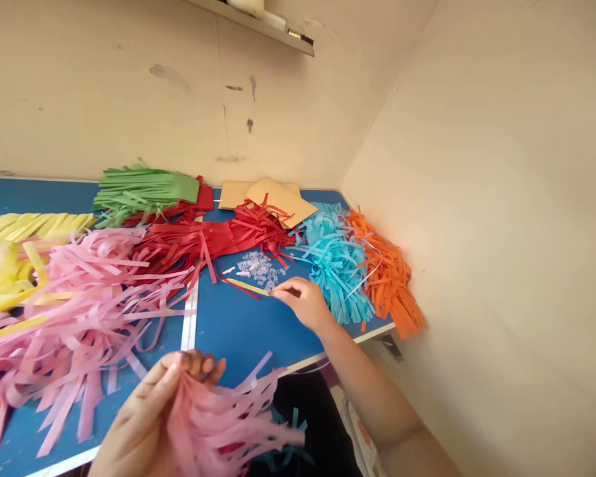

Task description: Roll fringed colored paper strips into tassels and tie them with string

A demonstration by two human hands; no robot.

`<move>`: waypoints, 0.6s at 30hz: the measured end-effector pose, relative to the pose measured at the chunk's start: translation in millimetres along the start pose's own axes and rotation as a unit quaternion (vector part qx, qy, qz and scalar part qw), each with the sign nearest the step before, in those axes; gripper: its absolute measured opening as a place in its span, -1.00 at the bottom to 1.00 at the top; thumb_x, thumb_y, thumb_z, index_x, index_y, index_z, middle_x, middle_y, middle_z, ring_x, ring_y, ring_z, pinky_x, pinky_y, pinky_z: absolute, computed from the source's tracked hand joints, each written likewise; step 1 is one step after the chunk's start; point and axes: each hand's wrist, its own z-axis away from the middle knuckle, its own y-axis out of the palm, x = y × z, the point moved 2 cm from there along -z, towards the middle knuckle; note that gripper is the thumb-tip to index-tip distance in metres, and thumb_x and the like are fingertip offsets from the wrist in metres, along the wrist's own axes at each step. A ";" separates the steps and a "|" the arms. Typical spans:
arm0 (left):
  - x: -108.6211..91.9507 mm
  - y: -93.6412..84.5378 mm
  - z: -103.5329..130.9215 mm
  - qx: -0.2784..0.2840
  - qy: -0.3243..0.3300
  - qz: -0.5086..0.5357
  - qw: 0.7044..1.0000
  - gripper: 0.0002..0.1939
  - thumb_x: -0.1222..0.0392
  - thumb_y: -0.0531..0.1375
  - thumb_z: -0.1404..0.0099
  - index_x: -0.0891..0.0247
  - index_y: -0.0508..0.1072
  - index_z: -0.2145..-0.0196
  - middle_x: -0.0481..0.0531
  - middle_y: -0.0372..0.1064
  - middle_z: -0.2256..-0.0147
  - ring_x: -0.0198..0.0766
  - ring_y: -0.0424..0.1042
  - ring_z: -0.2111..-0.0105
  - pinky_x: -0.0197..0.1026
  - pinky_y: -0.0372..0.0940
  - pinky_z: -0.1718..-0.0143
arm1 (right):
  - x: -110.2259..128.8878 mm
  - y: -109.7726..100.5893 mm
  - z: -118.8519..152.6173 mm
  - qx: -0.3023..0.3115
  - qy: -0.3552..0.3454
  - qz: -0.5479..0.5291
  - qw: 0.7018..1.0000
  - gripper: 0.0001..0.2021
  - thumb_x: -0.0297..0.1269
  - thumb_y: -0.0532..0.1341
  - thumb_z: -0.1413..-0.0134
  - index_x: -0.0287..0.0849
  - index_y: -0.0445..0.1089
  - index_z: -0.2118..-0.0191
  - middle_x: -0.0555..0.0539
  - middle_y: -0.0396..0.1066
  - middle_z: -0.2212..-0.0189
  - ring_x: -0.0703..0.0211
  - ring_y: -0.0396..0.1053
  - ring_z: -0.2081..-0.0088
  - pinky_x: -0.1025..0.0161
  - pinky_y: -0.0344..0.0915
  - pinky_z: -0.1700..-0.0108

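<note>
My left hand (151,404) is closed around the gathered top of a pink fringed paper tassel (223,417), whose strips hang and spread to the right past the table's front edge. Over the blue table, my right hand (302,301) has thumb and forefinger pinched together. Its fingertips meet the right end of a thin yellow paper strip (248,287); whether they grip that or something tiny, I cannot make out. Just beyond them lies a small heap of clear plastic bits (261,266). A narrow red strip (243,288) runs beside the yellow one.
Fringed paper piles cover the blue table (238,334): pink (89,285), yellow (10,265), green (149,185), red (198,242), light blue (335,252) and orange (387,278). Pale orange sheets (278,199) lie at the back. Walls border the back and right; a shelf (263,26) hangs above.
</note>
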 end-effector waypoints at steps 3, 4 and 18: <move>0.6 10.7 -0.7 0.035 -0.060 0.042 0.997 -0.67 -0.16 0.23 -0.22 0.15 0.40 0.46 -0.17 0.16 0.67 -0.41 0.16 0.69 -0.30 0.24 0.65 | -29.0 1.5 -37.1 0.001 0.007 0.109 0.994 -0.94 -0.38 0.31 -0.12 -0.18 0.53 0.26 -0.06 0.47 0.29 0.22 0.42 0.35 0.31 0.30 0.26; 2.9 15.7 -1.1 0.053 -0.065 0.021 0.996 -0.67 -0.15 0.25 -0.20 0.17 0.39 0.46 -0.20 0.10 0.68 -0.45 0.08 0.70 -0.35 0.15 0.67 | -33.8 4.6 -43.5 0.009 0.003 0.120 0.993 -0.93 -0.41 0.33 -0.09 -0.18 0.53 0.26 -0.06 0.47 0.28 0.22 0.42 0.35 0.31 0.29 0.26; 28.3 31.4 -16.0 0.095 -0.005 -0.202 0.975 -0.56 -0.26 0.20 -0.14 0.20 0.52 0.38 -0.07 0.36 0.54 -0.35 0.23 0.63 -0.31 0.20 0.61 | -42.3 -8.9 -10.0 -0.055 0.017 0.142 0.988 -0.77 -0.55 0.15 -0.13 -0.21 0.52 0.20 -0.14 0.47 0.21 0.12 0.44 0.25 0.21 0.35 0.14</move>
